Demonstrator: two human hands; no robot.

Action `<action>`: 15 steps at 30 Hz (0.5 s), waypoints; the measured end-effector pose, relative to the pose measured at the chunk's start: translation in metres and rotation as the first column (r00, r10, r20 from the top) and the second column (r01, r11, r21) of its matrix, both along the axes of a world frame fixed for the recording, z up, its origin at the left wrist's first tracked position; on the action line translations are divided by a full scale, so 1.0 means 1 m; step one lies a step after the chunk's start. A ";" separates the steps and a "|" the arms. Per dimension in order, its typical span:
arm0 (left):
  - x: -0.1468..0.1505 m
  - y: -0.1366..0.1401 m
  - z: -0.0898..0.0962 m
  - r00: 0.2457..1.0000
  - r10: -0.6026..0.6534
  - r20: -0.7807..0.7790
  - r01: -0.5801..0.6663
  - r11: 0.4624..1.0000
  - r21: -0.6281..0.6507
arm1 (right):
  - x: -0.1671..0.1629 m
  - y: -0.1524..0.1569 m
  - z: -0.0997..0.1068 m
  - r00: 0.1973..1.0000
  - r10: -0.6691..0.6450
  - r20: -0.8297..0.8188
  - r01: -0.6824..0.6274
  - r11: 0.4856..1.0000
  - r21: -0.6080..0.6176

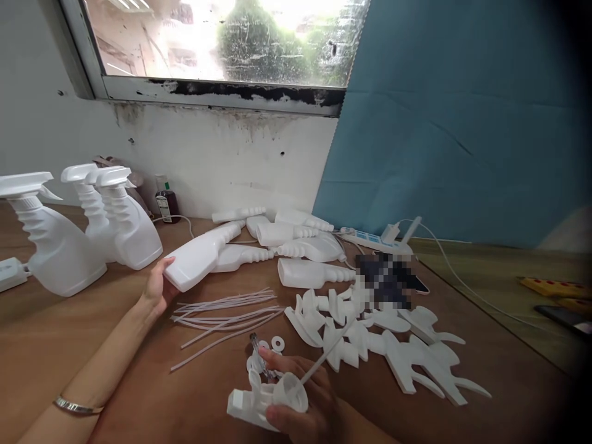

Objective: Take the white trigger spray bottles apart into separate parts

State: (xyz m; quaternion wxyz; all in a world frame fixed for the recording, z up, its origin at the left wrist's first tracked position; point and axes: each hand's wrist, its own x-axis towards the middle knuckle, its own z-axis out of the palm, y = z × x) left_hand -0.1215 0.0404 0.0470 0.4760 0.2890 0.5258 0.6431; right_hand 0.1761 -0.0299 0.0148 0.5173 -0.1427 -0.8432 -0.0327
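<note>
My left hand [160, 287] grips the base end of a white plastic bottle [197, 256], whose ribbed neck points away to the right over other bottles. In my right hand [308, 394] is a white spray trigger head [268, 401], turned so its round cap faces up, with a thin dip tube [326, 351] sticking out of it toward the upper right. Beside the right fingers lie several white ring washers [277, 343] and small clear parts [256, 345]. Between the two hands a bunch of thin white tubes [226, 305] lies on the brown table.
Several white bottles [314, 273] lie along the wall. Loose trigger heads [388, 351] spread over the right side. Assembled spray bottles [60, 246] stand at the left, near a small dark bottle [166, 202]. A power strip [377, 240] with cables sits at the back right.
</note>
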 end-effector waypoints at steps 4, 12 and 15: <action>0.011 -0.003 0.009 0.992 -0.005 0.122 0.004 1.000 0.008 | 0.003 0.005 -0.003 0.996 0.065 0.059 -0.064 0.998 -0.017; 0.024 -0.005 0.015 0.913 -0.079 0.401 0.028 0.991 0.131 | 0.004 0.006 -0.005 0.988 0.114 0.107 -0.110 0.993 -0.047; 0.025 -0.004 0.012 0.918 -0.084 0.389 0.008 0.982 0.191 | 0.004 0.006 -0.007 0.988 0.122 0.100 -0.118 0.992 -0.040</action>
